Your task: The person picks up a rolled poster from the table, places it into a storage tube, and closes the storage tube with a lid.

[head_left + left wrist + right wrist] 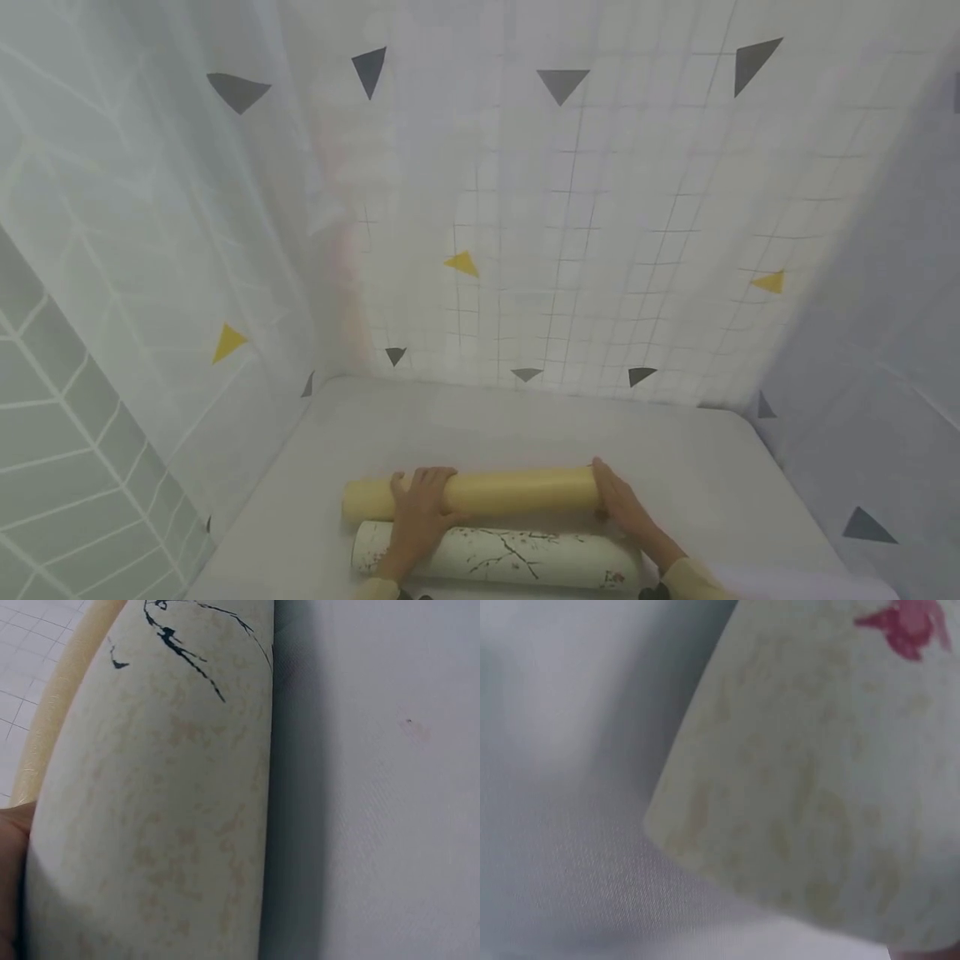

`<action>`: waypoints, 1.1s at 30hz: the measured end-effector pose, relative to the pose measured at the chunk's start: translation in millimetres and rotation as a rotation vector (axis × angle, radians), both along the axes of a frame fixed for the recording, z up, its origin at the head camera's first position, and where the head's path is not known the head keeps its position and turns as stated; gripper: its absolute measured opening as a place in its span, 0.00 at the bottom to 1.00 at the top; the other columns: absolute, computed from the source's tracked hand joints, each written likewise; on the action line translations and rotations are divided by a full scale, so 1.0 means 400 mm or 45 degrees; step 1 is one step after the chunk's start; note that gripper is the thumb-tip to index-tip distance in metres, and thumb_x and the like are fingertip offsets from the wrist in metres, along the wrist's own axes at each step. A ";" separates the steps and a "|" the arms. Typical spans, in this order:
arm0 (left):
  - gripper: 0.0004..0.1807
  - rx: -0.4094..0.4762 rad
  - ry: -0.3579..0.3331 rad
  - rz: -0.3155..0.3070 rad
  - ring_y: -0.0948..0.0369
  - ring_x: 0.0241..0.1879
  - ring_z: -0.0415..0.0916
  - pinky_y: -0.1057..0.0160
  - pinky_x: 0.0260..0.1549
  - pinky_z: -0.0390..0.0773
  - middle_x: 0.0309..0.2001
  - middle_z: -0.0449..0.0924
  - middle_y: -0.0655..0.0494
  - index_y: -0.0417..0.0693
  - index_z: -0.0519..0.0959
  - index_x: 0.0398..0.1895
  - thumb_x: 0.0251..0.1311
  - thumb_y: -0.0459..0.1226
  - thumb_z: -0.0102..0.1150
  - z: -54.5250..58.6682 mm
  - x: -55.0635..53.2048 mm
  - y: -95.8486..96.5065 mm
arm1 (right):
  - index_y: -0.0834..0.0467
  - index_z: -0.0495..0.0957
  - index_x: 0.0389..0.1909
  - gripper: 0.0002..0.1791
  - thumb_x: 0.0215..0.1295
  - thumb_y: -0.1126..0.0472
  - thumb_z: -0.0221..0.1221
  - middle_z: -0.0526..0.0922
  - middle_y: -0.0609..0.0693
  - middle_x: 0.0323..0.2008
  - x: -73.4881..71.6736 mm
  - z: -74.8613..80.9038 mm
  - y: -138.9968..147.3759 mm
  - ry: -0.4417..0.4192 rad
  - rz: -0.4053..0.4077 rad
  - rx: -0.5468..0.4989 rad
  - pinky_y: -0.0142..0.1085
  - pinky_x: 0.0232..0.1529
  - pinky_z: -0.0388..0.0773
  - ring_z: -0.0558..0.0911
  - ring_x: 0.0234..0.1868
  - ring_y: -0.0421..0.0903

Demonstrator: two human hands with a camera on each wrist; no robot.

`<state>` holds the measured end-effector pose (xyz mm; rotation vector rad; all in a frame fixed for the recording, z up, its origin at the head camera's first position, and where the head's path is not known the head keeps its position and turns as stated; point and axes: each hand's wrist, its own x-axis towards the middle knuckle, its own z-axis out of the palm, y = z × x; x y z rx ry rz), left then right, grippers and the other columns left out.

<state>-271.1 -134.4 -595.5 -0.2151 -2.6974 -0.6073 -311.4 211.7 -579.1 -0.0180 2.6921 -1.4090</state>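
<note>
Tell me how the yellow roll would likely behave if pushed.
The yellow roll would probably roll if pushed across its length, since it looks cylindrical and lies sideways on the white surface. Pushed toward the flower-patterned roll alongside, it would likely bump that soon. It seems fairly stiff, as its outline runs nearly straight from end to end.

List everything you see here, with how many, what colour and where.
yellow roll: one, pale yellow, lying across the table
patterned roll: one, off-white with dark branches and reddish blossoms, on the near side of the yellow roll
table: one, whitish, under both rolls
hanging sheeting: count unclear, whitish with grey and yellow triangles, around the table
lined panel: one, grey-green with white lines, far left
sleeves: two, pale yellow, bottom edge
left hand: one, bare, gripping the yellow roll
right hand: one, bare, at that roll's right end
</note>
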 end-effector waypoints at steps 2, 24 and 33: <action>0.42 -0.005 0.021 -0.001 0.57 0.57 0.76 0.27 0.68 0.55 0.56 0.84 0.60 0.55 0.78 0.58 0.37 0.60 0.78 0.003 0.000 0.002 | 0.65 0.71 0.66 0.38 0.82 0.38 0.30 0.81 0.55 0.41 0.000 0.000 -0.001 -0.008 0.000 0.008 0.45 0.47 0.79 0.77 0.41 0.46; 0.42 -0.034 0.025 -0.016 0.56 0.56 0.76 0.27 0.66 0.59 0.56 0.85 0.59 0.55 0.79 0.58 0.37 0.61 0.78 0.005 0.002 -0.006 | 0.56 0.73 0.65 0.29 0.80 0.40 0.45 0.82 0.57 0.50 -0.028 0.014 -0.028 -0.114 0.034 -0.327 0.40 0.36 0.82 0.79 0.39 0.48; 0.42 0.003 -0.001 -0.024 0.57 0.58 0.75 0.28 0.66 0.56 0.58 0.84 0.60 0.57 0.77 0.60 0.38 0.61 0.77 -0.006 -0.008 -0.011 | 0.56 0.74 0.63 0.28 0.74 0.41 0.55 0.79 0.55 0.44 -0.020 0.035 -0.061 -0.066 -0.093 -0.305 0.36 0.31 0.73 0.74 0.34 0.46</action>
